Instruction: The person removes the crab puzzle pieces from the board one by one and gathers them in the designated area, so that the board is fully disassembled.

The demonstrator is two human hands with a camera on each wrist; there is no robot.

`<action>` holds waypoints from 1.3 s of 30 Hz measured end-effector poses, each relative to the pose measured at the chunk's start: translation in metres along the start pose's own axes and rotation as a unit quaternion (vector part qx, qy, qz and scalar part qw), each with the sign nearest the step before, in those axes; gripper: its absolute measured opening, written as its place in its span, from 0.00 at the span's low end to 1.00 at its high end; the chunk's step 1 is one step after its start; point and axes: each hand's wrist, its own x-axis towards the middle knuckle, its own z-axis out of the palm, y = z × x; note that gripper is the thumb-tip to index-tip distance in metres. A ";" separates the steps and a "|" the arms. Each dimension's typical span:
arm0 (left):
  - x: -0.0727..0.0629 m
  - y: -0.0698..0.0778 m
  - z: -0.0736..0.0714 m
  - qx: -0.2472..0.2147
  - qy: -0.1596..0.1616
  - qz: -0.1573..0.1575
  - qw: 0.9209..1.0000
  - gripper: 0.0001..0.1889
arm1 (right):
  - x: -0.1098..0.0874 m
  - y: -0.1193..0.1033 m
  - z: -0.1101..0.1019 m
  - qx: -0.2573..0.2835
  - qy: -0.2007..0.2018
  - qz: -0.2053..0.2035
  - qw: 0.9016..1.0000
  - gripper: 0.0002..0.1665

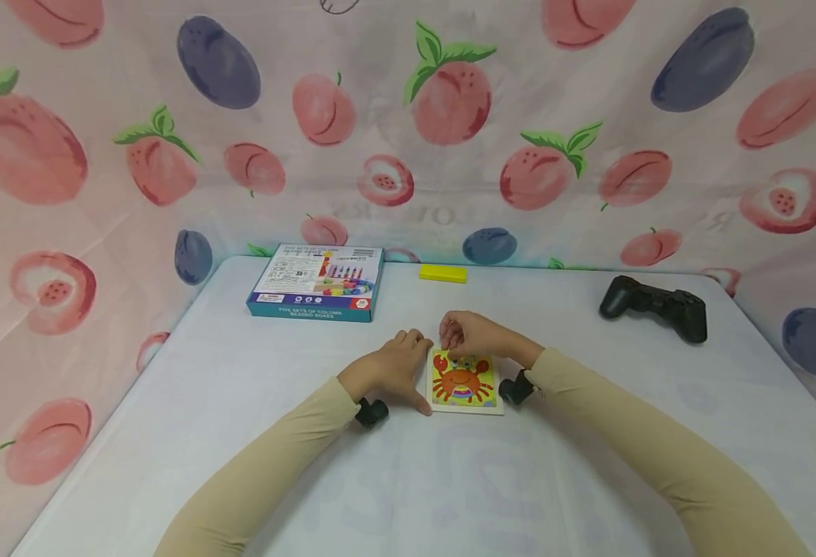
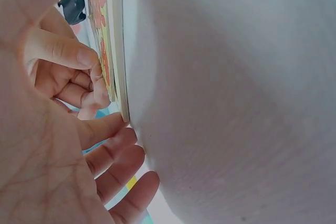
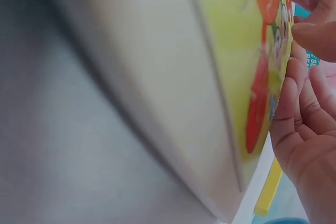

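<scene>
A small crab jigsaw puzzle (image 1: 462,383) lies on the table, its yellow picture set in a pale wooden board (image 1: 470,411). At the board's left side rests my left hand (image 1: 397,370), thumb by the lower left corner; its fairly straight fingers (image 2: 126,166) touch near the upper corner. Curled over the top edge, my right hand (image 1: 476,334) pinches a puzzle piece (image 1: 444,356) at the upper left of the picture between thumb and finger. In the right wrist view its thumb (image 3: 315,38) lies at the picture's edge. The piece's outline is mostly hidden.
Behind the left hand lies a flat toy box (image 1: 313,282) with printed text. A yellow block (image 1: 442,273) sits at the back edge, and a black game controller (image 1: 653,305) at the back right. A fruit-print cloth (image 1: 387,93) hangs behind the white table (image 1: 408,495).
</scene>
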 end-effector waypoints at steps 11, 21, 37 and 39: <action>0.001 0.000 -0.001 0.005 0.000 0.000 1.000 0.58 | 0.002 -0.002 -0.002 -0.039 -0.014 -0.008 0.999 0.11; 0.003 0.001 -0.001 0.007 -0.005 -0.001 1.000 0.59 | 0.001 0.001 -0.004 -0.014 -0.016 -0.018 1.000 0.12; -0.001 0.003 -0.003 0.001 -0.005 -0.007 1.000 0.58 | 0.000 0.008 -0.003 0.005 0.004 -0.034 0.999 0.13; -0.001 0.003 -0.003 -0.001 -0.005 -0.006 1.000 0.58 | 0.000 0.009 -0.003 0.002 0.009 -0.038 0.999 0.13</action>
